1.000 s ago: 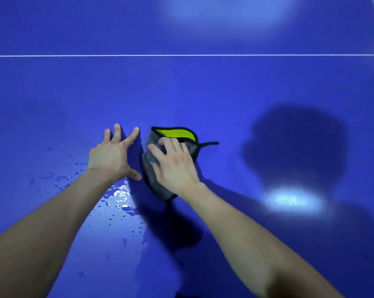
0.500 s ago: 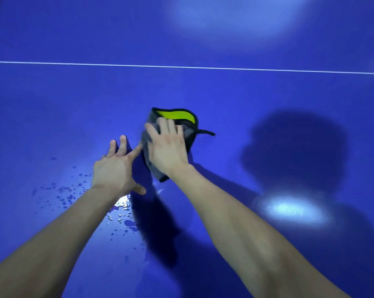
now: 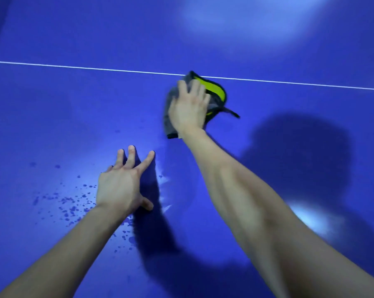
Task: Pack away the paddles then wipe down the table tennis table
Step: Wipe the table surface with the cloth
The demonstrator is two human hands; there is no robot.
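Note:
A grey cloth with a yellow-green patch and black trim [image 3: 217, 93] lies on the blue table tennis table [image 3: 74, 108], its far edge touching the white line [image 3: 74, 67]. My right hand [image 3: 189, 108] presses flat on the cloth with straight fingers, arm stretched forward. My left hand [image 3: 123, 186] rests flat on the table nearer to me, fingers spread, holding nothing. No paddles are in view.
Water droplets [image 3: 69, 203] speckle the surface left of and below my left hand, with a wet sheen beside it. Shadows of my head and arms fall across the right and lower middle of the table. Lamp reflections show at top right and lower right.
My right hand has pushed the cloth away from me and a little right, up to the white line. My left hand has stayed planted near the droplets.

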